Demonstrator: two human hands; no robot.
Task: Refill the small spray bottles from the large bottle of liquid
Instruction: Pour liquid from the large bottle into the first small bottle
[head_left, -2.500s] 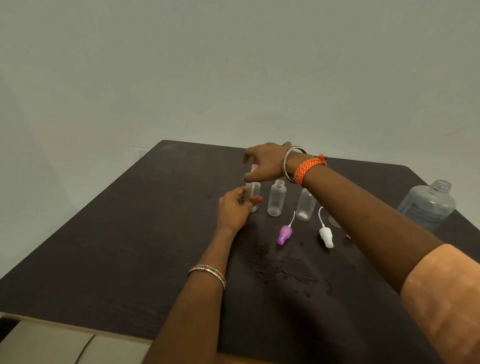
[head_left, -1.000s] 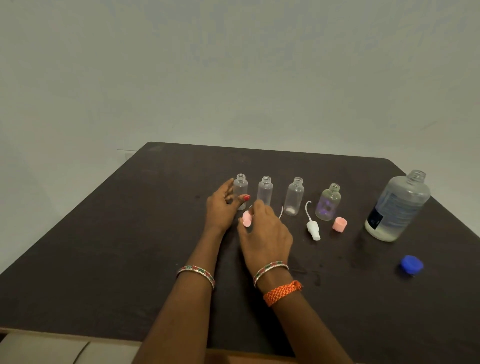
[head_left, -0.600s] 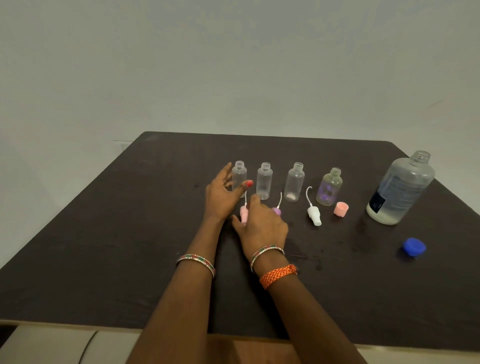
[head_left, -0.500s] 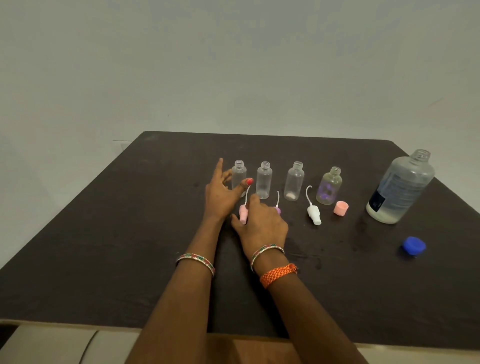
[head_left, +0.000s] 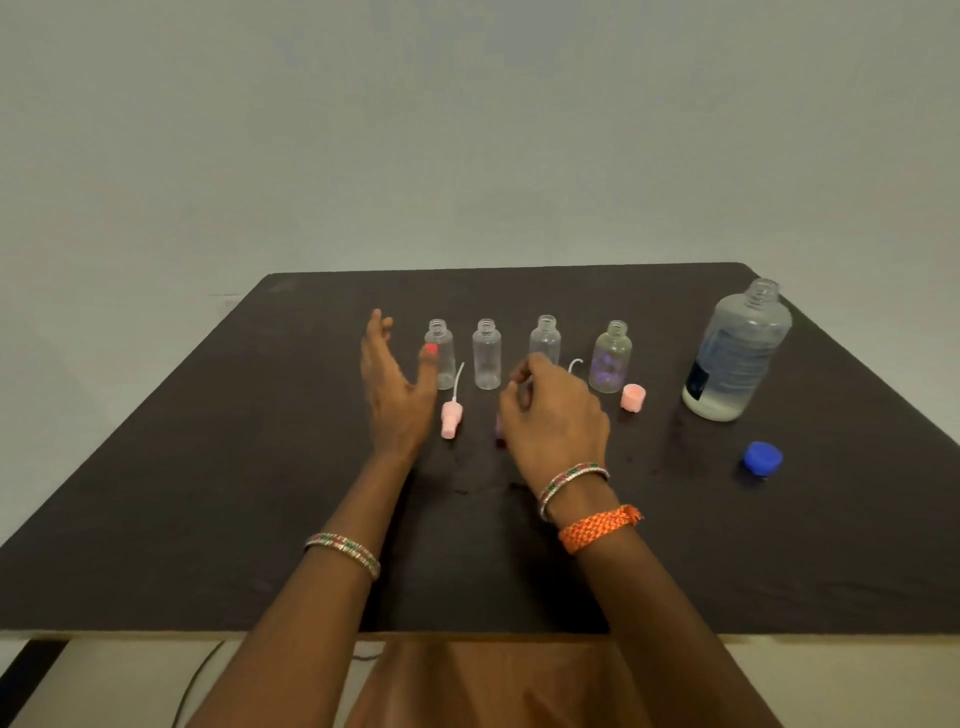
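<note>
Four small clear bottles stand uncapped in a row: the leftmost small bottle (head_left: 441, 358), the second small bottle (head_left: 487, 356), the third small bottle (head_left: 545, 338) and a purple-tinted small bottle (head_left: 613, 358). The large bottle (head_left: 737, 353) stands uncapped at the right, with liquid low in it. My left hand (head_left: 395, 395) is open beside the leftmost bottle, thumb in front of it. A pink spray head (head_left: 451, 418) lies free by that thumb. My right hand (head_left: 556, 421) hovers with loosely curled fingers over a purple spray head (head_left: 498, 431). It hides a white spray head whose tube (head_left: 574, 364) shows.
A pink cap (head_left: 632, 397) lies in front of the purple-tinted bottle. A blue cap (head_left: 762, 457) lies at the front right of the large bottle. The dark table (head_left: 208, 493) ends at a near edge by my lap, with a grey wall behind.
My right hand set the pink spray head down, let go of it and moved right over the purple and white heads. My left hand came off the leftmost bottle and opened.
</note>
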